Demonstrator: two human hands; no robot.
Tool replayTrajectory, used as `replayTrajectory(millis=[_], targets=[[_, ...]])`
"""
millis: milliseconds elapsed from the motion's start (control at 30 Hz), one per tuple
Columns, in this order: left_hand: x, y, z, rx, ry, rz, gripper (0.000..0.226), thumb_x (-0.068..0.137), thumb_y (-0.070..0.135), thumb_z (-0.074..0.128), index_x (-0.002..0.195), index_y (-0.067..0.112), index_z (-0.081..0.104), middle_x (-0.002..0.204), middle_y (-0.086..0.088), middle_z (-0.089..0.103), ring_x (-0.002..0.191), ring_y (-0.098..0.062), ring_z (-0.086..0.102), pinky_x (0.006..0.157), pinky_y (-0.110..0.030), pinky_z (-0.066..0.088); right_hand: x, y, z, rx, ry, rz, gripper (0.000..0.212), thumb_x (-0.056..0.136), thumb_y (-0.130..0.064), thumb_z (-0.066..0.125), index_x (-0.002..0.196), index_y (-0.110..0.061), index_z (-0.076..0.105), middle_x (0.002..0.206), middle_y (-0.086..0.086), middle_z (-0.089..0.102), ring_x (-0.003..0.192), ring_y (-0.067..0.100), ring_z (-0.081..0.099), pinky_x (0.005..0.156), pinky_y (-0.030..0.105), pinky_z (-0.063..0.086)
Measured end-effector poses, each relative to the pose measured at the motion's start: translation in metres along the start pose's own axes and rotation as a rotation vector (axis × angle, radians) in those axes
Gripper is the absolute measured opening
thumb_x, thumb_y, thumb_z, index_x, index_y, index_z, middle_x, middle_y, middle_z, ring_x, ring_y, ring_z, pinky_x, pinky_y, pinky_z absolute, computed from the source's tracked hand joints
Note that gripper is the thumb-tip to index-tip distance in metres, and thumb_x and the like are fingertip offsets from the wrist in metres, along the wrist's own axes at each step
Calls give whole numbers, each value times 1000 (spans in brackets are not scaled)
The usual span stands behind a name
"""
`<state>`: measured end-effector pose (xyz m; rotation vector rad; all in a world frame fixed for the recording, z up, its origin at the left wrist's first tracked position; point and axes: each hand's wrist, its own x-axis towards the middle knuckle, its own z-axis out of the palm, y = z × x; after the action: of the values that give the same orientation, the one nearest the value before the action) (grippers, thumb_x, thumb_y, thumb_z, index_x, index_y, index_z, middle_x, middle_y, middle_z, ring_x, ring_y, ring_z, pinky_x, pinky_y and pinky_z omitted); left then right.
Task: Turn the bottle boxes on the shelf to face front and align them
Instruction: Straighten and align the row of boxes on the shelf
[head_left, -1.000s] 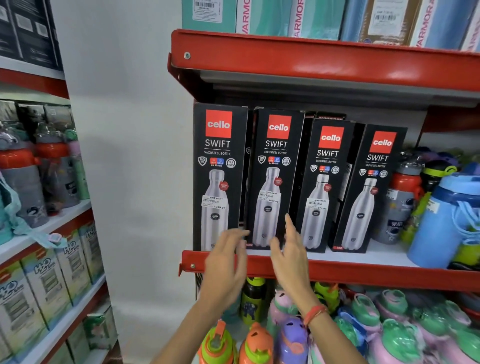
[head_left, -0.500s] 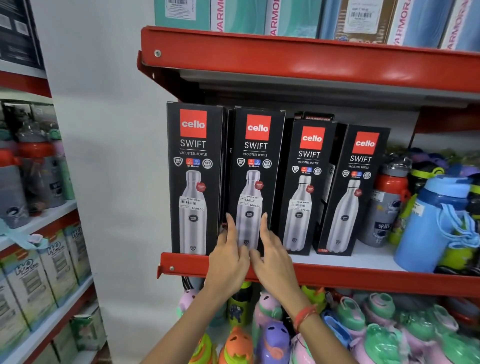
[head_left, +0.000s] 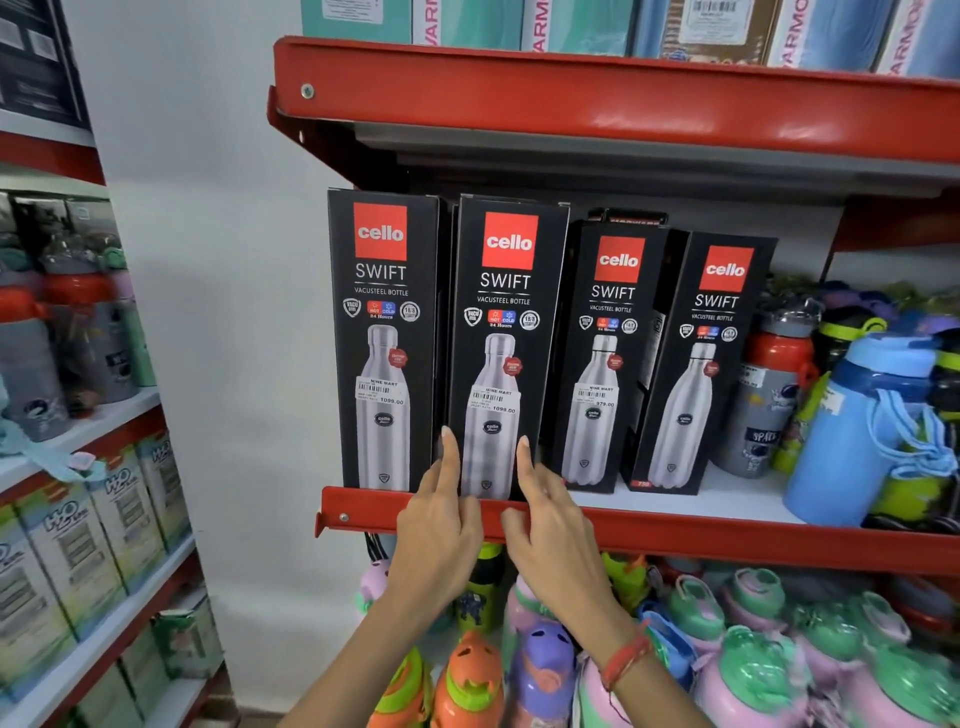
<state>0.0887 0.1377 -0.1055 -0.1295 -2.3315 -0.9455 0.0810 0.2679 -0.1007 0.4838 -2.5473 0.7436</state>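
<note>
Four black Cello Swift bottle boxes stand front-facing on the red-edged shelf (head_left: 727, 540). The first box (head_left: 384, 338) and second box (head_left: 501, 348) are tall and sit at the front edge. The third box (head_left: 602, 358) and fourth box (head_left: 696, 364) are shorter, set further back and turned slightly. My left hand (head_left: 436, 540) rests its index fingertip on the second box's lower left edge. My right hand (head_left: 556, 540) touches the lower right edge with its index finger. Neither hand wraps around the box.
Loose bottles (head_left: 769, 395) and a blue jug (head_left: 862, 431) crowd the shelf to the right of the boxes. Colourful kids' bottles (head_left: 727, 649) fill the shelf below. Boxes line the upper shelf (head_left: 571, 83). Another rack (head_left: 78, 467) stands at left.
Both hands rose from below the shelf edge and closed in on the second box's lower corners. That box now sits straighter beside the first.
</note>
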Motion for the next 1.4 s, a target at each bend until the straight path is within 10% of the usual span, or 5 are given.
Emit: replayTrajectory(millis=[267, 400, 567, 700, 1400], targets=[[-8, 21, 13, -111, 255, 60, 40, 92, 20, 41, 132, 17, 42, 114, 2, 50, 101, -13, 54, 87, -32, 49, 0, 15, -18, 161, 316, 123, 52, 92, -13, 52, 143, -17, 42, 129, 8, 58, 76, 19, 62, 67, 2, 37], [1, 45, 35, -239, -68, 196, 45, 96, 20, 39, 140, 21, 33, 134, 3, 49, 119, -6, 50, 103, -25, 40, 16, 52, -32, 137, 287, 253, 65, 93, -18, 51, 151, -17, 21, 149, 12, 38, 116, 32, 55, 87, 34, 43], [33, 74, 70, -261, -327, 14, 69, 98, 21, 35, 150, 19, -10, 160, -11, 9, 144, -25, 24, 112, -32, 26, 36, 82, -38, 237, 79, 241, 83, 95, -23, 45, 147, -39, -17, 119, 11, 55, 61, 14, 52, 47, 20, 37], [53, 79, 80, -219, -336, -93, 76, 95, 17, 36, 148, 23, -18, 154, -24, 24, 121, -40, 51, 98, -42, 42, 42, 85, -44, 227, 11, 252, 84, 96, -24, 43, 142, -46, -25, 69, 1, 49, 47, 11, 44, 45, 21, 29], [6, 71, 55, -175, -210, 26, 80, 90, 11, 43, 149, 30, -8, 67, 8, 47, 53, -4, 39, 54, -19, 28, -4, 75, -59, 141, 55, 98, 82, 95, -24, 43, 144, -44, -20, 72, 0, 55, 66, 9, 51, 55, 25, 36]])
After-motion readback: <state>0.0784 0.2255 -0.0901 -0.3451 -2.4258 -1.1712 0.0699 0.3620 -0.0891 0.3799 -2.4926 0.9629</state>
